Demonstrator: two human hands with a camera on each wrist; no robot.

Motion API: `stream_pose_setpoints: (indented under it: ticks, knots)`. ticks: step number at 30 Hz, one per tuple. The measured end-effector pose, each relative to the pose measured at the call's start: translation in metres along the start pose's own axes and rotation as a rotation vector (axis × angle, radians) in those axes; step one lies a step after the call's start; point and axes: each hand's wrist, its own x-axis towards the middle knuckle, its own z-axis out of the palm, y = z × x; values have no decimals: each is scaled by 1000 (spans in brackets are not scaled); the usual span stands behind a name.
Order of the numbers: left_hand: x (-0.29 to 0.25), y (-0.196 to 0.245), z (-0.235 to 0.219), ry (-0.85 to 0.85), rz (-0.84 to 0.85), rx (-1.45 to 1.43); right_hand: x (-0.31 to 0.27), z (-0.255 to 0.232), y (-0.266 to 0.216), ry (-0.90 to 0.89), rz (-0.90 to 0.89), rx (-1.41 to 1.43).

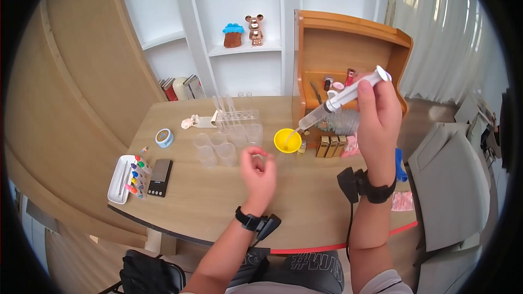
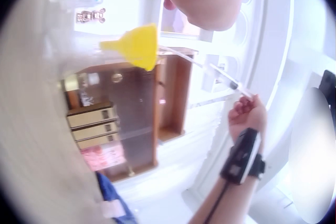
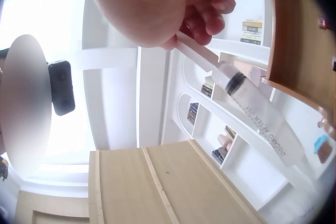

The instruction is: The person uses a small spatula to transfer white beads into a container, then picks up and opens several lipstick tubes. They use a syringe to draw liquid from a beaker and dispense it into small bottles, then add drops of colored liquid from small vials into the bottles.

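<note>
My right hand (image 1: 377,111) grips a large clear plastic syringe (image 1: 327,106) near its plunger end. The syringe slants down to the left, its narrow tip over a yellow funnel (image 1: 287,140). In the right wrist view the syringe barrel (image 3: 265,121) shows printed lettering and a dark plunger seal. My left hand (image 1: 257,177) hovers over the table, left of the funnel and near the clear cups (image 1: 226,152), fingers loosely curled with nothing visible in them. From the left wrist, the funnel (image 2: 137,46) appears with the syringe's thin tip at its mouth.
A clear tube rack (image 1: 245,115) stands behind the cups. Gold boxes (image 1: 330,146) and a wooden shelf unit (image 1: 354,22) are at right. Leftward lie a black scale (image 1: 160,178), a white tray (image 1: 118,182), colourful-capped tubes (image 1: 139,177) and a round tin (image 1: 164,138).
</note>
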Motion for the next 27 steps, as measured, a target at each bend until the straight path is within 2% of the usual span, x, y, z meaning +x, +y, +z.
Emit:
stream_pose_setpoints:
  ticks: [1,4,7,10,13,16,19,21,24,27]
  knots:
    - [6,7,-2,40,-3,-138,-1,-1,-4,-6,-9,-11]
    - [34,52,-25,-37,-190,-304,-6,3,-8,-18,-24,2]
    - [66,69,-43,-234,-51,-195,-12,16,-5,-37,-57,22]
    - [90,71,-49,-285,43,-195,-17,21,-9,-70,-133,-107]
    - [108,86,-53,-350,51,-125,-17,18,-8,-26,-273,-178]
    - [118,109,-51,-482,90,-32,-22,8,-29,20,-155,-193]
    - [120,133,-46,-601,230,209,-26,-2,-40,23,-84,-163]
    - [117,140,-43,-647,261,224,-27,-6,-34,92,-159,-119]
    - [110,140,-43,-719,306,198,-30,3,-36,136,-159,-70]
    - [110,139,-42,-760,369,199,-36,14,-33,97,-154,-71]
